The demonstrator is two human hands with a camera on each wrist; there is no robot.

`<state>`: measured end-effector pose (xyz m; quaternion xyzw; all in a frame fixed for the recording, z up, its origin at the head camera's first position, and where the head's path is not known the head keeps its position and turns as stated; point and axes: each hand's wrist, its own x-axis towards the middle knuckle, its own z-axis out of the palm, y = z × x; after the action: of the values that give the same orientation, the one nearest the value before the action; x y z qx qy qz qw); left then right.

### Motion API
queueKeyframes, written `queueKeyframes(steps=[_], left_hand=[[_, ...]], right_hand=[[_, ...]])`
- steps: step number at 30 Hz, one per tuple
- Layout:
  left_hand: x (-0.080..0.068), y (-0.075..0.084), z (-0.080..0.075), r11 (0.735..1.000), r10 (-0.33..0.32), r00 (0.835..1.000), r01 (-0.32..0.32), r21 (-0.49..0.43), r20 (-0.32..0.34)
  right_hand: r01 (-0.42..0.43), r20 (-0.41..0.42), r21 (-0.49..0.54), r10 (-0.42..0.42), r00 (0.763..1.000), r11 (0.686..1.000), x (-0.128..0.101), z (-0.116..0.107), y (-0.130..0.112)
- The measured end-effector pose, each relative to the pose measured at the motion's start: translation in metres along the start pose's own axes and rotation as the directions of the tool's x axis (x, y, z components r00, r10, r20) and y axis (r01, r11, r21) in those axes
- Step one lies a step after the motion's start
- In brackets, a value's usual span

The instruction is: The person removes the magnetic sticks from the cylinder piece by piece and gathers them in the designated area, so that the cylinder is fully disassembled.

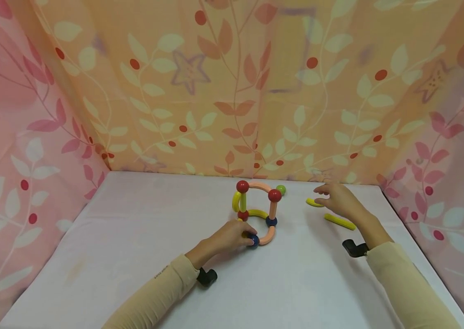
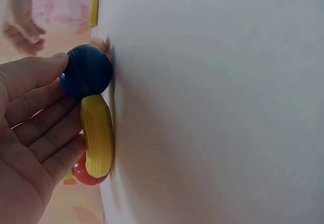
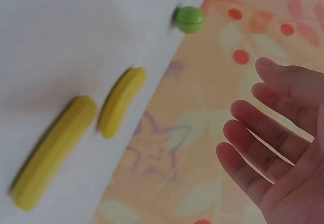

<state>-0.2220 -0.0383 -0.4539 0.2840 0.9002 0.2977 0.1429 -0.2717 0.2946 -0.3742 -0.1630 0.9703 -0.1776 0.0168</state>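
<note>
On white tabletop (image 1: 92, 237): ball-and-rod frame (image 1: 273, 210).
By left hand (image 1: 229, 235), its nearest blue ball (image 1: 253, 241) is being pinched; frame seemingly light, stiff, weak-jointed, best gripped there; nothing is being held by right hand (image 1: 340, 201), fingers parted, near yellow rods (image 1: 340, 222).

The person wears a beige, long-sleeved fabric garment. At seven o'clock in the head view, the beige left sleeve (image 1: 151, 294) ends in a broad beige left cuff (image 1: 187, 267) and carries a small dark marking (image 1: 160, 273), too small to read. The matching beige right sleeve (image 1: 410, 283) lies toward four o'clock. A black, elbow-shaped left wrist device (image 1: 207, 277) sits at the left cuff's four o'clock; a similar black right wrist device (image 1: 354, 248) sits at the right sleeve end's ten o'clock. The left grip (image 1: 232, 235) and right grip (image 1: 336, 201) are bare.
</note>
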Motion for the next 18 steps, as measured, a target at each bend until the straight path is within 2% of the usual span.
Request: queueKeyframes(steps=[8,14,18], left_hand=[[0.001,0.000,-0.001,1.000,-0.011,1.000,0.011,0.011,0.002],[0.001,0.001,-0.001,1.000,-0.007,1.000,0.007,0.011,0.005],[0.002,0.001,0.000,1.000,-0.013,1.000,0.013,0.013,0.005]], right_hand=[[0.073,-0.057,0.073,-0.069,0.996,0.995,0.017,-0.010,-0.036],[0.104,-0.060,0.159,-0.095,0.994,0.982,0.029,-0.013,-0.063],[0.134,-0.069,0.181,-0.123,0.990,0.974,0.038,-0.015,-0.080]])
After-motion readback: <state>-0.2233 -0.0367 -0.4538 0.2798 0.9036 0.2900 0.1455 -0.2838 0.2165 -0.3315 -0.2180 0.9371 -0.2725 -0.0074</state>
